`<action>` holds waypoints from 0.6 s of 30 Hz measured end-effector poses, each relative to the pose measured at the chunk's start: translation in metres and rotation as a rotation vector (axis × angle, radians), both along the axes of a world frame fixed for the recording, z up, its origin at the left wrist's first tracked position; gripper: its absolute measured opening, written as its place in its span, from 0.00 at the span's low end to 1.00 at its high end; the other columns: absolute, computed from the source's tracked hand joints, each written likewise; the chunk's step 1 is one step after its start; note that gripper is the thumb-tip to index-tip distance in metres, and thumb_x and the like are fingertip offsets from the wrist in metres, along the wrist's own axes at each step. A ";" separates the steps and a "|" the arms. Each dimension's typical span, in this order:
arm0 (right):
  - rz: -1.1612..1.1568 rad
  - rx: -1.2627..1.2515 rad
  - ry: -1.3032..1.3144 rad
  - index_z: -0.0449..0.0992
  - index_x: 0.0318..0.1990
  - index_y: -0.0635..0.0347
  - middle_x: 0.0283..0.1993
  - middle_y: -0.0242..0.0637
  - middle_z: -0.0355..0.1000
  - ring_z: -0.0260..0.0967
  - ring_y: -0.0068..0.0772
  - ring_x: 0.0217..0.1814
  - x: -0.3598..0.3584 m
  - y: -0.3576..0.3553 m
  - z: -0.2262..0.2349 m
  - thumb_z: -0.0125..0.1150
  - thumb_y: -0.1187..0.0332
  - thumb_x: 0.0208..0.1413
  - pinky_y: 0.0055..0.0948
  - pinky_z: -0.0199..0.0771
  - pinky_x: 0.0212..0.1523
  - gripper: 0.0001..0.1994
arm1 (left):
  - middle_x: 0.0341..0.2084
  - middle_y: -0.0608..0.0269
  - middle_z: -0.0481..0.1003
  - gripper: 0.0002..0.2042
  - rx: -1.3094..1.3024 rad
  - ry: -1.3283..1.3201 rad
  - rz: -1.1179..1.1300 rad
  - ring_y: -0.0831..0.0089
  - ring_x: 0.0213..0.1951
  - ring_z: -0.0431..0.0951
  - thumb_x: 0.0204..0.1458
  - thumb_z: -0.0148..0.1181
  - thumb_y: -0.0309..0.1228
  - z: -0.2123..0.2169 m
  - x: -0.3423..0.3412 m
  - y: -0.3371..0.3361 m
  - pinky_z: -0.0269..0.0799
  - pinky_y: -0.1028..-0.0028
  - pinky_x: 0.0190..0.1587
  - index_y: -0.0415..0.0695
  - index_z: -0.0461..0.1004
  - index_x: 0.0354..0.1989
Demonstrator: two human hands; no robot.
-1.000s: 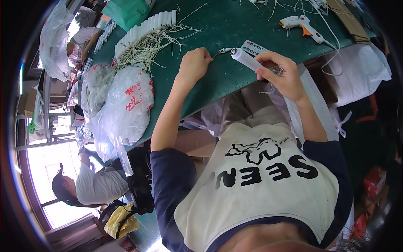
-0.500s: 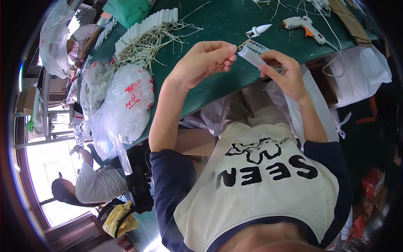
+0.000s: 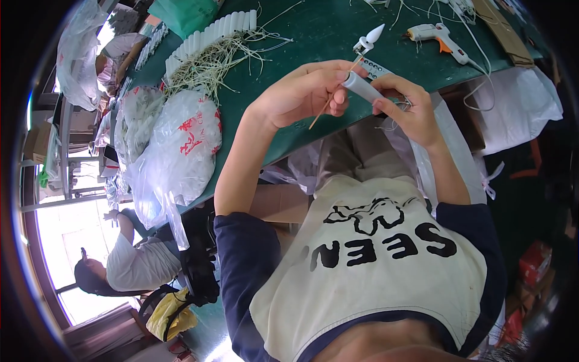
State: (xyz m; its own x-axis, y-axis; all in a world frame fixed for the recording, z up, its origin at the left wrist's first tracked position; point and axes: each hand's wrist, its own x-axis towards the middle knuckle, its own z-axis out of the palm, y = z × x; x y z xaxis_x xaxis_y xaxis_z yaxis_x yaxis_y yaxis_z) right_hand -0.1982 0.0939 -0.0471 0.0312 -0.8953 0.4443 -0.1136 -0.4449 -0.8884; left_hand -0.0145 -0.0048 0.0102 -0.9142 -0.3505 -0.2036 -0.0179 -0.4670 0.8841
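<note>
Left hand (image 3: 304, 92) is curled shut, fingertips pinching a thin wooden stick (image 3: 330, 99) that slants up and to the right between both hands, over the near edge of the green counter (image 3: 325, 30). Right hand (image 3: 403, 102) is closed too, wrapped around a pale grey tube (image 3: 360, 87), with the tube's upper end poking out toward the left thumb. The stick and the tube meet right there at the fingertips, though whether the stick goes into the tube is hard to tell from this angle. Just past the hands, a small white cone-shaped piece (image 3: 369, 38) sits at the far end of the stick line, lying on the counter. Further right, a white glue gun (image 3: 437, 37) with an orange trigger rests on the counter, its cord trailing off the edge. To the left, a heap of pale thin sticks (image 3: 220, 57) is spread out, with a row of white tubes (image 3: 208, 36) lined up behind it. Nearer the left edge, clear plastic bags (image 3: 181, 145) with red print are bulging over the counter's side. Down below left, another person (image 3: 129, 265) in a light shirt is bent over near the bright window.
</note>
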 end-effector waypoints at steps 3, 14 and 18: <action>0.038 0.022 -0.019 0.69 0.37 0.69 0.35 0.37 0.68 0.68 0.23 0.31 0.000 0.000 -0.002 0.57 0.75 0.47 0.18 0.67 0.33 0.10 | 0.17 0.67 0.66 0.15 -0.053 0.004 -0.047 0.76 0.24 0.64 0.51 0.47 0.37 -0.001 -0.003 0.005 0.60 0.81 0.27 0.38 0.64 0.42; -0.134 0.084 -0.026 0.73 0.38 0.63 0.38 0.35 0.71 0.68 0.27 0.38 -0.038 -0.044 -0.018 0.58 0.57 0.46 0.24 0.66 0.37 0.18 | 0.15 0.60 0.69 0.13 -0.185 -0.088 0.016 0.76 0.20 0.69 0.48 0.49 0.29 -0.007 0.010 0.011 0.65 0.80 0.25 0.32 0.69 0.38; -0.610 -0.119 0.788 0.73 0.35 0.62 0.36 0.39 0.67 0.63 0.37 0.41 -0.019 -0.054 -0.038 0.59 0.56 0.45 0.30 0.65 0.39 0.17 | 0.15 0.60 0.69 0.13 -0.196 -0.115 0.005 0.77 0.19 0.70 0.48 0.49 0.29 -0.004 0.011 0.015 0.66 0.81 0.25 0.32 0.70 0.38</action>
